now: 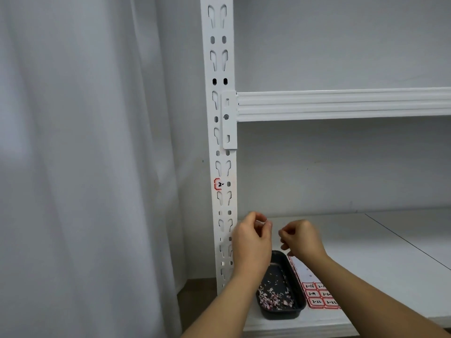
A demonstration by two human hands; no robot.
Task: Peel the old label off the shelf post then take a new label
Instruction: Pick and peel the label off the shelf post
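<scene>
A torn remnant of the old label (218, 184), red-bordered and marked "2-", still sticks to the white slotted shelf post (222, 147). Below it, my left hand (252, 242) hovers in front of the post with fingertips pinched together on what looks like a small pale scrap. My right hand (301, 239) hangs beside it over the shelf, fingers curled, with nothing clearly seen in it. A sheet of new red-bordered labels (317, 295) lies flat on the shelf, partly hidden by my right forearm.
A black tray (280, 289) holding several peeled paper scraps sits on the white shelf board (366, 252) beside the label sheet. A white shelf beam (341, 104) crosses above. A white curtain (85, 167) hangs left of the post.
</scene>
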